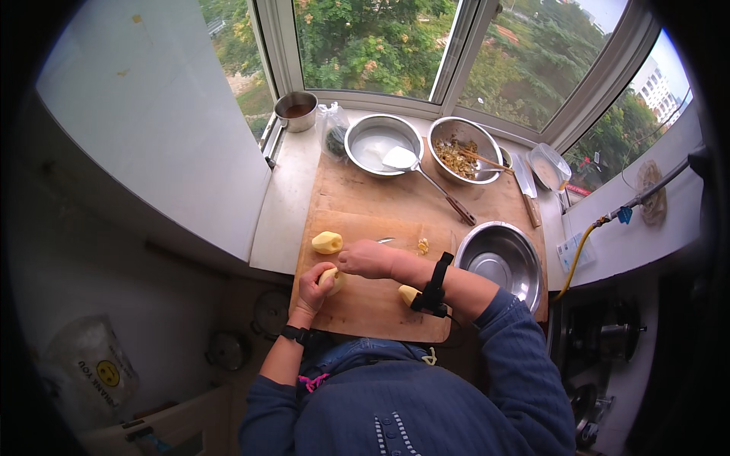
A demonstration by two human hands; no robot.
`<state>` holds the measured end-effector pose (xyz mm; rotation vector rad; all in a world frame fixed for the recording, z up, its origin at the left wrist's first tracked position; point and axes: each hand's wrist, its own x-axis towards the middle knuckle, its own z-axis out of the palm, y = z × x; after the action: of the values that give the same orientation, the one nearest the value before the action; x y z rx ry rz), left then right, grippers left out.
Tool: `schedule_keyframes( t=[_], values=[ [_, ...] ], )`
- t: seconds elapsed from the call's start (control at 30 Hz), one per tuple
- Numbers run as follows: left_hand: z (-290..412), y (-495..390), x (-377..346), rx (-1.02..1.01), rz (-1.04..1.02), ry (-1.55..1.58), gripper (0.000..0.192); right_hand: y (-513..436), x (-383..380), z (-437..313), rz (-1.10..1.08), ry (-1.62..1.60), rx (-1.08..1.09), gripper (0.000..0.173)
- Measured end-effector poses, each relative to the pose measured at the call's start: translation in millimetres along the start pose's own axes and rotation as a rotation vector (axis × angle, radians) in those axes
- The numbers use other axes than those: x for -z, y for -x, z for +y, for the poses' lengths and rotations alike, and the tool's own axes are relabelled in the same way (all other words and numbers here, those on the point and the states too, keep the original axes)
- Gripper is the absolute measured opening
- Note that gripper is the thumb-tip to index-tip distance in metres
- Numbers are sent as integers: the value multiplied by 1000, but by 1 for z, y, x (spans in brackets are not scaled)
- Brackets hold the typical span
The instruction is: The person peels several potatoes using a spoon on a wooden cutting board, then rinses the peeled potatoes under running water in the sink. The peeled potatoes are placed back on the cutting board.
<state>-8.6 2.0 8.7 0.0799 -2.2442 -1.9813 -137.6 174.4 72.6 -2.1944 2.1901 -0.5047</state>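
My left hand [316, 286] grips a peeled potato [330, 280] above the wooden cutting board [376, 319]. Against the top of that potato is my right hand [365, 258], fingers closed together; a knife blade [386, 240] shows just beyond it, and whether the hand holds it cannot be told. Another peeled potato [327, 243] lies at the board's left, beyond my hands. A further yellow piece [408, 294] sits under my right wrist, partly hidden by the black strapped device. Small peeled bits [423, 246] lie on the board's right part.
Behind stand a steel bowl [365, 142] with a spatula [436, 188] across it, a bowl of chopped food [450, 157] with chopsticks, and a cleaver [527, 191]. An empty steel basin [497, 265] is at right. A steel pot [296, 112] stands by the window.
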Motion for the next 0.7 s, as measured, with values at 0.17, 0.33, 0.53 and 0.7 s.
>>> schedule_keyframes(
  t=[0.17, 0.33, 0.53, 0.7],
  values=[
    [6, -1, -1, -4, 4, -17, 28, -2, 4, 0, -19, -9, -2, 12],
    [11, 1, -7, -75, 81, -83, 26, -22, 9, -32, -305, 36, -400, 9],
    [11, 3, -9, -114, 76, -103, 28, -12, 18, -33, -225, -233, -633, 14],
    [10, 2, -7, -77, 58, -105, 30, -4, 14, -20, -216, -790, -791, 15]
  ],
)
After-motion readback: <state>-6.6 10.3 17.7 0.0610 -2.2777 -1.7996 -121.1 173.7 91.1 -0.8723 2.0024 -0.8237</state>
